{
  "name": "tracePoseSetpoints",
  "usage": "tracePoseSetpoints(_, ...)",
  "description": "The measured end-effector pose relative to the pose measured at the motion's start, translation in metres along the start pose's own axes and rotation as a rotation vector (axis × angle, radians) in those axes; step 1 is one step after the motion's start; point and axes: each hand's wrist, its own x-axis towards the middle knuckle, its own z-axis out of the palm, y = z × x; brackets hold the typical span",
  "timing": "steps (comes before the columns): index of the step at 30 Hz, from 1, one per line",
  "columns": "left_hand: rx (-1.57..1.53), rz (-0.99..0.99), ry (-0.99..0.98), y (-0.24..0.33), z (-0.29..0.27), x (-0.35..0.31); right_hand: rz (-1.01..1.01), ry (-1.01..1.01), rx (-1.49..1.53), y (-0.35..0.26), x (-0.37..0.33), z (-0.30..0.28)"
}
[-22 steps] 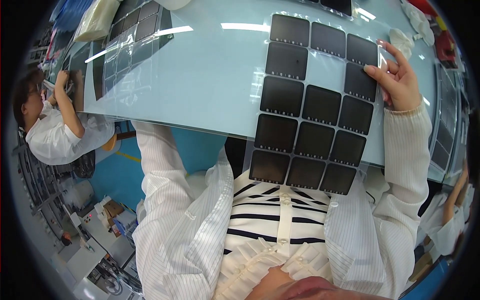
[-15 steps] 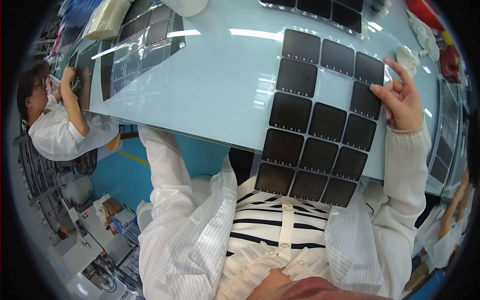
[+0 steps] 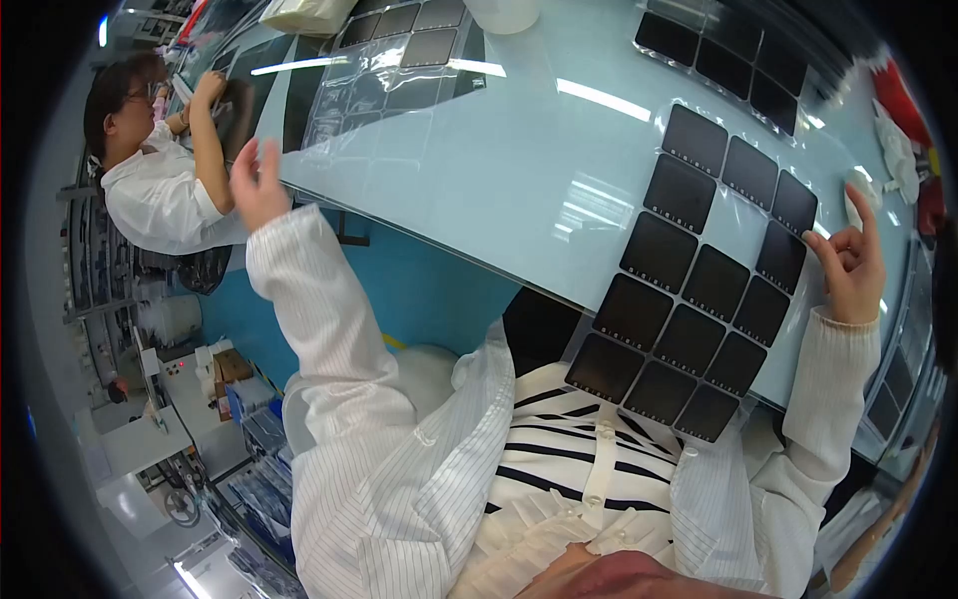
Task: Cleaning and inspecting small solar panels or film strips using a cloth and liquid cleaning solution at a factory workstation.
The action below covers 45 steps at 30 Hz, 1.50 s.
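A clear sheet (image 3: pixel 691 336) with dark rounded squares in three columns lies on the glass-topped table, its near end hanging over the edge towards my chest. One place in its second row is see-through. At the sheet's right edge is my right hand (image 3: pixel 851 268), open, its thumb touching the border and its index finger stretched up and away. My left hand (image 3: pixel 261 187) is raised far off to the left by the table edge. Its fingers are slightly blurred but apart, with nothing seen in them.
Another dark-squared sheet (image 3: pixel 723 65) lies at the far right. Clear sheets (image 3: pixel 374 100) overlap at the far left, near a whitish tub (image 3: pixel 502 12) and a pale plastic bundle (image 3: pixel 304 14). A co-worker (image 3: pixel 165 205) sits on the left. White crumpled material (image 3: pixel 895 150) lies at right.
My left hand has come up into view from behind the table edge. My right index finger has lifted away from the sheet's edge. The whole view has shifted, with the sheet now farther right.
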Motion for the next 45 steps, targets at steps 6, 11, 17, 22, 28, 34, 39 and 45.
tracePoseSetpoints(6, 0.392, -0.110, -0.401, 0.058, 0.057, 0.017, -0.037, 0.003, -0.077, -0.009, 0.005, -0.012)
tracePoseSetpoints(11, 0.573, -0.135, -0.381, 0.060, 0.084, 0.037, -0.048, 0.007, -0.046, -0.022, 0.006, -0.021)
tracePoseSetpoints(17, -0.174, -0.369, -0.708, 0.024, 0.050, 0.077, -0.057, -0.013, 0.061, -0.050, 0.002, -0.030)
tracePoseSetpoints(22, -0.613, -0.045, -0.783, 0.090, -0.015, 0.044, -0.236, -0.190, 0.087, -0.084, 0.009, -0.041)
tracePoseSetpoints(28, -0.595, 0.414, -0.926, 0.210, -0.046, -0.029, -0.589, -0.472, 0.277, -0.165, 0.018, -0.007)
tracePoseSetpoints(34, -0.810, 0.233, -1.313, 0.254, -0.022, -0.056, -0.515, -0.331, 0.423, -0.183, 0.005, 0.050)
tracePoseSetpoints(39, -0.991, 0.459, -1.467, 0.264, 0.001, -0.068, -0.525, -0.235, 0.453, -0.171, 0.000, 0.050)
tracePoseSetpoints(45, -1.080, 0.688, -1.808, 0.277, 0.025, -0.066, -0.787, -0.237, 0.502, -0.159, 0.003, 0.038)
